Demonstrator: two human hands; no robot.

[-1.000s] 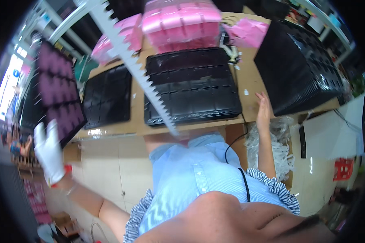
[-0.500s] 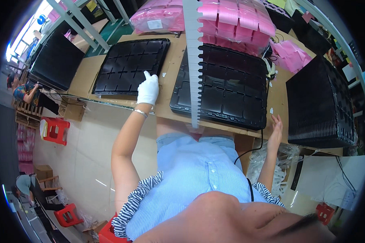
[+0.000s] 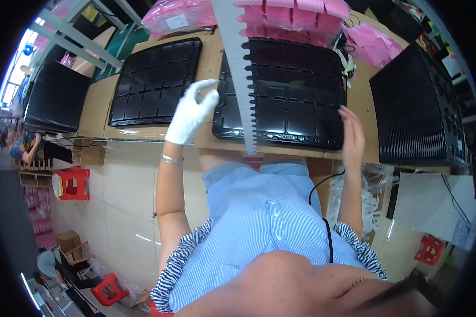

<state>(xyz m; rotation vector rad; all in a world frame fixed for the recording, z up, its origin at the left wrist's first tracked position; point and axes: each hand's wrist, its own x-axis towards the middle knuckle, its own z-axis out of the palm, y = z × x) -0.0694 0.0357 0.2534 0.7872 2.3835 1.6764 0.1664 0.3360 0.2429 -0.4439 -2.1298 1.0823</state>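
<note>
A black plastic tray with shallow rectangular compartments (image 3: 296,100) lies flat in front of me. My left hand (image 3: 193,108), in a white glove, is raised just off its left side. That hand's thumb and fingers are apart, with nothing between them. Bare, my right hand (image 3: 353,129) is at the tray's right edge with fingers stretched out; the fingertips appear to touch the rim. Another black tray (image 3: 156,79) lies flat to the left. A pale strip with a notched edge (image 3: 237,68) crosses in front of the middle tray and hides part of it.
Tall stacks of black trays stand at the right (image 3: 412,111) and far left (image 3: 58,98). Pink trays in clear plastic (image 3: 296,21) and a crumpled pink sheet (image 3: 373,42) lie at the back. Brown cardboard (image 3: 209,61) covers the table. Red stools (image 3: 74,183) and two people are off to the left.
My left hand has left the left tray and moved toward the middle tray, its fingers spreading. My right hand has come up to the middle tray's right edge. The view has shifted slightly.
</note>
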